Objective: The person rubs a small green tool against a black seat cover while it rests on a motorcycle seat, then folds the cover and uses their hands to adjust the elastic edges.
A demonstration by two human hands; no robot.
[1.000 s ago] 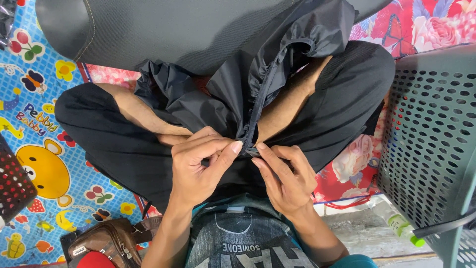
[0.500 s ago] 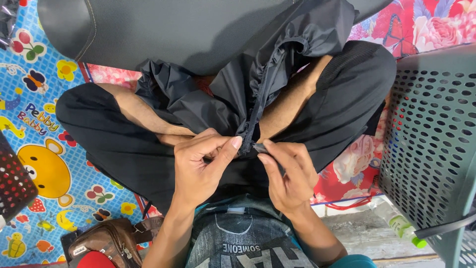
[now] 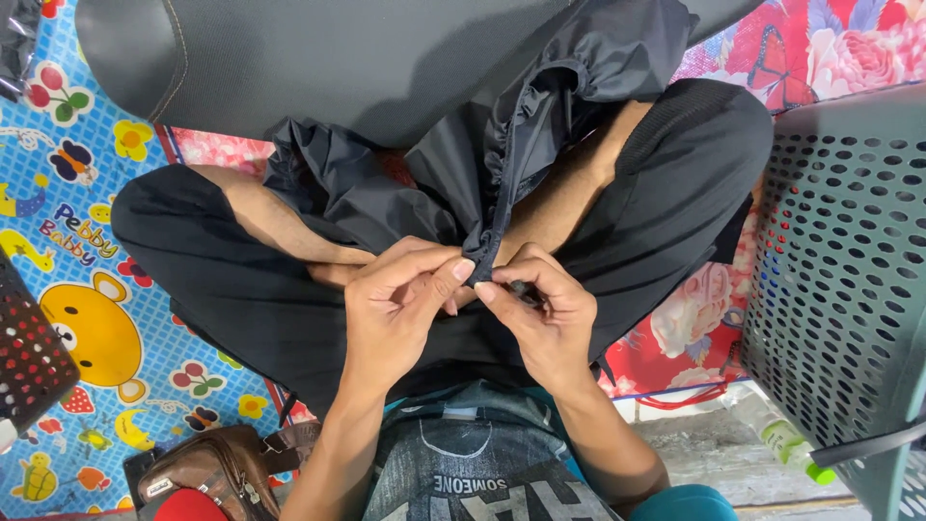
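I sit cross-legged with a black garment (image 3: pixel 453 183) draped over my lap, its ruffled seam running up toward the top right. My left hand (image 3: pixel 400 309) pinches the lower end of that seam between thumb and forefinger. My right hand (image 3: pixel 540 314) meets it fingertip to fingertip and grips the same fabric edge, with a small dark piece held between its fingers. What exactly that piece is cannot be made out. Both hands hover just above my crossed shins.
A dark grey cushion (image 3: pixel 318 58) lies ahead of my knees. A grey perforated plastic basket (image 3: pixel 849 280) stands at the right, a dark basket (image 3: pixel 29 352) at the left edge. A brown bag (image 3: pixel 212 473) rests by my left hip on a colourful cartoon mat (image 3: pixel 87 241).
My hands stay joined on the seam; the fingertips have shifted only slightly, and the garment's upper fold has shifted a little.
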